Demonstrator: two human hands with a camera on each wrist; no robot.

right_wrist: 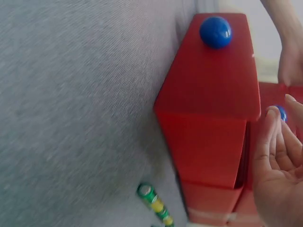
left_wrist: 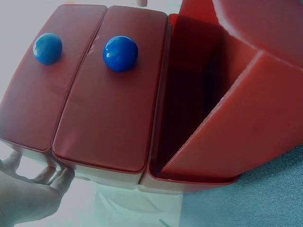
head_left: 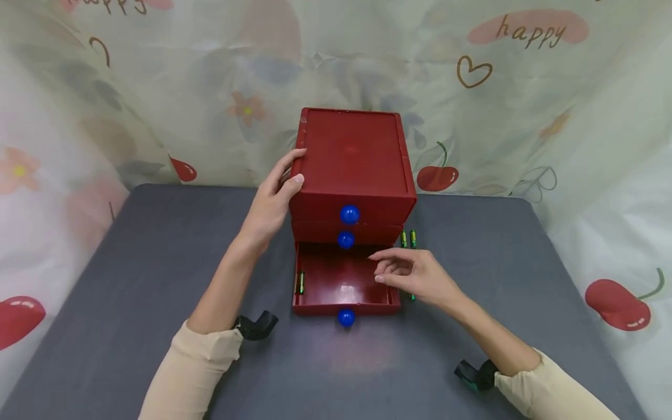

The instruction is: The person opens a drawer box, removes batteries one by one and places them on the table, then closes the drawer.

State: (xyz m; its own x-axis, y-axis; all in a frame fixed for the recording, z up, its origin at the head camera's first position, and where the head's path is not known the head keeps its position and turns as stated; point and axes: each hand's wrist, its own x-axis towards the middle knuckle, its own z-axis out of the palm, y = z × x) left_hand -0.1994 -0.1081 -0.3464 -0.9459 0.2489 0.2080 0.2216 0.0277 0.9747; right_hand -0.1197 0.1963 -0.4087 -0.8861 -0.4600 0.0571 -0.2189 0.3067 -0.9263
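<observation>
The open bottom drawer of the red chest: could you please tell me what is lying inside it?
One green battery lies against the left wall of the bottom drawer. The right hand hovers over its right part and covers the floor there, and the rear is tucked under the red chest.

chest of drawers [head_left: 353,154]: dark glossy red all over, plain, no pattern
bottom drawer [head_left: 341,280]: the same red inside and out, standing open at 6 o'clock of the chest
knobs [head_left: 349,214]: bright glossy blue, one on each drawer front
battery in the drawer [head_left: 301,282]: green with a yellow band, at 9 o'clock in the drawer
batteries on the table [head_left: 408,238]: green and yellow, at 3 o'clock of the chest
table [head_left: 131,262]: plain dark grey cloth
backdrop [head_left: 525,87]: pale cream sheet printed with red cherries, pink and orange flowers, brown hearts and the word "happy"
sleeves [head_left: 199,361]: plain beige
wrist straps [head_left: 256,325]: black
</observation>
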